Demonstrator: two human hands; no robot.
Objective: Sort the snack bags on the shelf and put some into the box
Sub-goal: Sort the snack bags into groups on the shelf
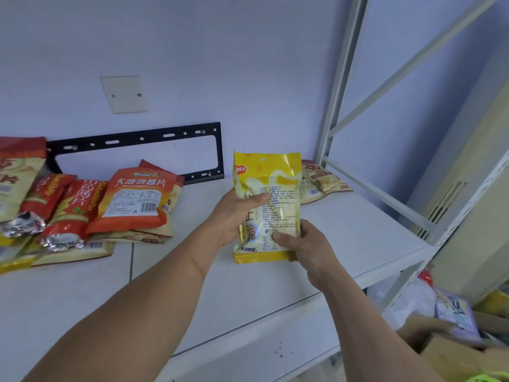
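I hold a yellow snack bag (271, 186) upright above the white shelf (358, 232), its printed back facing me. My left hand (234, 216) grips its left edge, thumb across the print. My right hand (300, 244) grips its lower right corner. A pile of red and orange snack bags (132, 199) lies on the shelf's left side. Two beige snack bags (322, 180) lie at the back right, partly hidden by the yellow bag. A cardboard box (451, 351) sits low at the bottom right, below the shelf.
A black metal bracket (137, 139) and a blank wall plate (125, 95) are on the wall behind the shelf. White shelf uprights and diagonal braces (338, 86) rise on the right. A purple packet (457, 315) and plastic-wrapped items lie by the box.
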